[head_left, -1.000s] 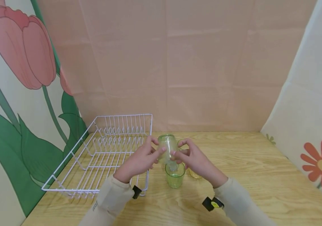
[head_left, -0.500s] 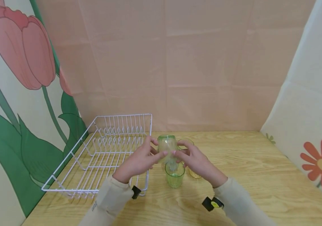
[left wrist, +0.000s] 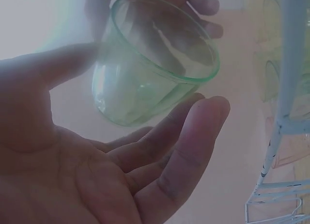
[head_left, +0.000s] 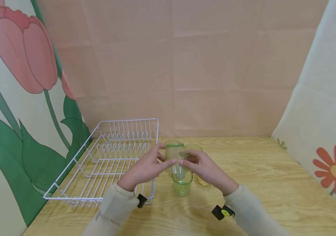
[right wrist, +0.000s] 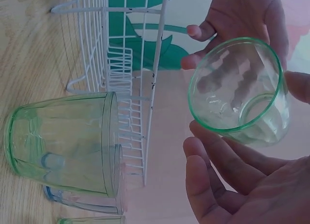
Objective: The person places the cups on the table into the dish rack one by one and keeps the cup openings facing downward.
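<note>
A pale green clear glass [head_left: 175, 153] is held up between both hands, above the table. My left hand [head_left: 145, 165] holds its left side, with the thumb on the near side and the fingers reaching round behind. From the other side my right hand [head_left: 206, 167] holds the same glass, thumb close to the left thumb. In the right wrist view the glass [right wrist: 237, 88] is tilted, its green rim turned toward the camera and its inside bare. Just below the hands, a green glass [head_left: 182, 188] stands upright on the table.
A white wire dish rack [head_left: 97, 173] stands on the wooden table [head_left: 262, 183], left of the glasses. Behind the right hand are a yellow glass [head_left: 204, 182] and a greenish glass [head_left: 195, 147]. A bluish glass [right wrist: 87, 200] shows behind the standing green one.
The held glass has tilted and its upper edge has dipped slightly. My right fingers have shifted a little lower along it. The rack and the standing glasses have stayed in place.
</note>
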Demonstrator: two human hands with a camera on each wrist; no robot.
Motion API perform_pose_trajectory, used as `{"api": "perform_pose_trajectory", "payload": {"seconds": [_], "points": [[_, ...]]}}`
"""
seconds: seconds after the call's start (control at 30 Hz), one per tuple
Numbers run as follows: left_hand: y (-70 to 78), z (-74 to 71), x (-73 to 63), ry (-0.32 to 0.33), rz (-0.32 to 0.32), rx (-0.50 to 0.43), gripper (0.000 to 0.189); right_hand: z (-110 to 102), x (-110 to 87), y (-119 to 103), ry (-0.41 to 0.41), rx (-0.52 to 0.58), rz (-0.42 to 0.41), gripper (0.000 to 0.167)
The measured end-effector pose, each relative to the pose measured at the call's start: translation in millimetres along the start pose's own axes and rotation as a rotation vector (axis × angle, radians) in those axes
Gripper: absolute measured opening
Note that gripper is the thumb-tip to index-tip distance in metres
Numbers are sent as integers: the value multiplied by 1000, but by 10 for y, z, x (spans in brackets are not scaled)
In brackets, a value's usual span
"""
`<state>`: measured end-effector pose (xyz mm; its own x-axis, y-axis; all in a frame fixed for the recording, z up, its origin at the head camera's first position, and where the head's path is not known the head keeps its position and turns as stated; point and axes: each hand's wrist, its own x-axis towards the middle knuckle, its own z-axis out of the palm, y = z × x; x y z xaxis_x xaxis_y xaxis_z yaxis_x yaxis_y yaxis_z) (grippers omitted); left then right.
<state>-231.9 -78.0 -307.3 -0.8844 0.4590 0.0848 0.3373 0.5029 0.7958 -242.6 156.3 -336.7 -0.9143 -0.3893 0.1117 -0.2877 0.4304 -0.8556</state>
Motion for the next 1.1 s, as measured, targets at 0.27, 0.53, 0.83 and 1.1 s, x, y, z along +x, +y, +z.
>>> {"api": "perform_pose_trajectory", "payload": {"seconds": [0.27,0.53,0.83,1.1], "points": [[5,8,-1,-25,-19,-33,64,33,-33,-15,-9,-36,-42,55],[-1,5,3,-20,-6,-31,68,55,-46,-29,-15,-55,-66,55],[-18,6,-7,-13,0,-20,64,98,-27,23,-46,-50,-97,53],[-13,-4,-1,-7,39,26,64,112,-16,13,-49,-73,-128,53]]}}
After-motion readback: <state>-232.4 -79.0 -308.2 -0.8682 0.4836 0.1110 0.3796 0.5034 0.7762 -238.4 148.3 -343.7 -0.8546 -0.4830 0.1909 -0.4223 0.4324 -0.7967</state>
